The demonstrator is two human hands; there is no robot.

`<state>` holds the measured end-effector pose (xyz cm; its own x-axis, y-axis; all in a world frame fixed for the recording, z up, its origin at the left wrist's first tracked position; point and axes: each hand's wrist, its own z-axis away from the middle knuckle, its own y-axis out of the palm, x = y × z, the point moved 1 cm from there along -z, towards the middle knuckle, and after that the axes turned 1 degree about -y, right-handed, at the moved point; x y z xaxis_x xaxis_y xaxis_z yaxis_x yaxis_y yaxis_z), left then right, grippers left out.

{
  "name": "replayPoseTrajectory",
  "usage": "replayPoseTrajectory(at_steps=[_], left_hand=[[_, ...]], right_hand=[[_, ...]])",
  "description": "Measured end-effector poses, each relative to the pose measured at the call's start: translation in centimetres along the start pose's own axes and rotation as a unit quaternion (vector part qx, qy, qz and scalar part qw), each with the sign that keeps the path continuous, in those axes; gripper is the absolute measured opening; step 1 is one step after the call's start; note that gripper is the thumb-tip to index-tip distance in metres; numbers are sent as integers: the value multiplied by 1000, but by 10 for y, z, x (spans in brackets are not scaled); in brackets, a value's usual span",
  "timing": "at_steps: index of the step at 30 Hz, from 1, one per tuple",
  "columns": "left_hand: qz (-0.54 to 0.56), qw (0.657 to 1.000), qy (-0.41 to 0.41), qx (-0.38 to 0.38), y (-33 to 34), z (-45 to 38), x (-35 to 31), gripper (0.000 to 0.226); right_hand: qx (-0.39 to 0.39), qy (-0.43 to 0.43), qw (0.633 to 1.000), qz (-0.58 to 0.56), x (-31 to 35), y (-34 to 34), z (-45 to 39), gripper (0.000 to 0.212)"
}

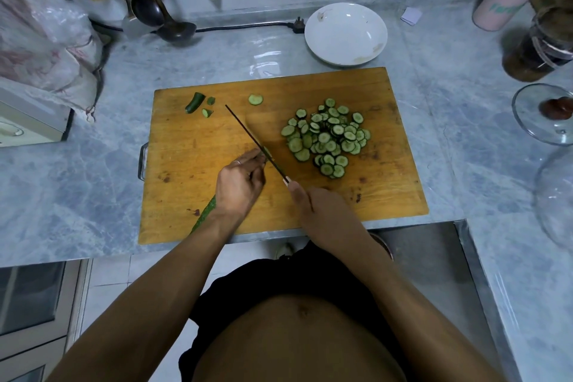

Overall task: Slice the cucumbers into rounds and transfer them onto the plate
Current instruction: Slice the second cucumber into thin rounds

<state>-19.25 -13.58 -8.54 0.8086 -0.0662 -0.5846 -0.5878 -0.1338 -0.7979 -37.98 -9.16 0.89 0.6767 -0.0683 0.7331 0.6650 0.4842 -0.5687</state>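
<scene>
Left hand (238, 183) pins the cucumber (204, 214), which runs toward lower left; right hand (313, 205) grips the knife (254, 141) crossing its tip.

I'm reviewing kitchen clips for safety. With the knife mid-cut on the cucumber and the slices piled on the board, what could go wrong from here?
1. The left hand pins the cucumber with fingertips right against the knife blade, so a slip could nick them.
2. The cucumber's tail overhangs the cutting board edge, so it may pivot.
3. The plate sits beyond the board, so slices could drop during transfer.
</scene>
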Motion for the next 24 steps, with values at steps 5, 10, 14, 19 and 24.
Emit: replayPoseTrajectory(at_steps=[5, 10, 14, 19, 24], left_hand=[[-7, 1000, 6, 8, -3, 1, -1, 25], [-15, 1000, 12, 7, -4, -1, -2, 24], [-32, 999, 23, 0, -4, 0, -3, 20], [-19, 1000, 17, 5, 0, 1, 0, 31], [10, 1000, -5, -9, 1, 0, 3, 30]], right_hand=[[-3, -2, 1000, 0, 1, 8, -2, 65], [-4, 18, 1000, -2, 1, 17, -10, 60], [5, 40, 999, -5, 5, 20, -24, 66], [2, 57, 998, -9, 8, 19, -42, 74], [-5, 56, 998, -12, 3, 20, -42, 71]])
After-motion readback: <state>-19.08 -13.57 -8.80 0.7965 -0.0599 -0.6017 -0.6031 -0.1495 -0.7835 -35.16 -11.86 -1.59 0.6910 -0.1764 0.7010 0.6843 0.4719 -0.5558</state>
